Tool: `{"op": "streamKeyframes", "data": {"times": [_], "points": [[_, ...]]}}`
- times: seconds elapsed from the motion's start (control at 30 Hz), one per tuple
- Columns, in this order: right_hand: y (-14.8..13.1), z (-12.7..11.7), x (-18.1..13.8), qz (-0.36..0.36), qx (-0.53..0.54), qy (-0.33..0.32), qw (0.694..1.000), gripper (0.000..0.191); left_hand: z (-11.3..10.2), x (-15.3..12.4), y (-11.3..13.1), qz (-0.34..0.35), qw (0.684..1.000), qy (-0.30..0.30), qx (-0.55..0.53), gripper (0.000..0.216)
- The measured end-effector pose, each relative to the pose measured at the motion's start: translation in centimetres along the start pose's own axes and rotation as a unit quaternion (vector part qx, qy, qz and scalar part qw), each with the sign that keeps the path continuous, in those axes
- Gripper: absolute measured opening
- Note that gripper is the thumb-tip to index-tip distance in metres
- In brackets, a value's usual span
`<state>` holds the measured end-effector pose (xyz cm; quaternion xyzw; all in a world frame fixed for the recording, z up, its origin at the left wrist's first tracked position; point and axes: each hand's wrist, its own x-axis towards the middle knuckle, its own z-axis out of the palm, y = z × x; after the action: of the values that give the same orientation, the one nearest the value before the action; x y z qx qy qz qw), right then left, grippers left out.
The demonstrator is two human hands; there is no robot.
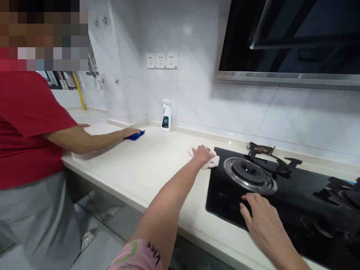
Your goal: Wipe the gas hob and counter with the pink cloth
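Note:
My left hand [201,154] presses a pale pink cloth [213,162] onto the white countertop [168,157], right beside the left edge of the black gas stove [225,200]. Its fingers are bent over the cloth. Over the front of the stove, my right hand [261,215] holds nothing; its fingers are loosely curved with the thumb apart. Just beyond it is the round burner [249,173]. A black pan support [270,161] stands off the burner, toward the back of the stove.
A white spray bottle [166,118] stands against the tiled wall under the sockets [162,60]. At left, a person in a red shirt [30,108] presses a blue cloth [135,135] on the counter. A range hood [292,37] overhangs the stove.

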<state>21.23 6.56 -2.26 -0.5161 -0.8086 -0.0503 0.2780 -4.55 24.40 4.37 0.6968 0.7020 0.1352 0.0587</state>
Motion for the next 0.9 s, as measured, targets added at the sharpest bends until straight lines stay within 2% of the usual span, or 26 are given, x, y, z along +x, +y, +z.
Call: {"op": "streamKeyframes", "data": {"times": [0.1, 0.2, 0.33, 0.5, 0.6, 0.7, 0.9], "points": [[0.2, 0.1, 0.1, 0.006, -0.008, -0.003, 1.0, 0.034, -0.1, 0.0, 0.3, 0.018, 0.999, -0.032, 0.0, 0.059], [0.7, 0.5, -0.1, 0.003, -0.009, -0.008, 1.0, 0.038, -0.4, -2.6, 0.3, 0.04, 0.998, -0.055, 0.001, 0.066], [1.5, 1.3, -0.3, 0.001, -0.001, -0.007, 1.0, 0.042, -1.3, -9.2, -0.6, 0.078, 0.995, -0.069, 0.005, 0.072], [2.4, 2.2, -0.7, -0.02, 0.035, 0.002, 0.999, 0.043, -3.3, -19.0, -2.9, 0.178, 0.977, -0.117, -0.013, 0.09], [3.0, 2.5, -0.8, -0.028, 0.04, 0.007, 0.999, 0.044, -4.2, -22.0, -4.0, 0.205, 0.968, -0.143, -0.023, 0.093], [3.4, 2.6, -0.9, -0.029, 0.042, 0.013, 0.999, 0.046, -4.0, -20.9, -4.3, 0.189, 0.97, -0.15, -0.023, 0.083], [4.0, 2.6, -0.6, -0.032, 0.033, 0.008, 0.999, 0.044, -2.0, -11.9, -3.3, 0.142, 0.983, -0.121, -0.004, 0.072]]}}
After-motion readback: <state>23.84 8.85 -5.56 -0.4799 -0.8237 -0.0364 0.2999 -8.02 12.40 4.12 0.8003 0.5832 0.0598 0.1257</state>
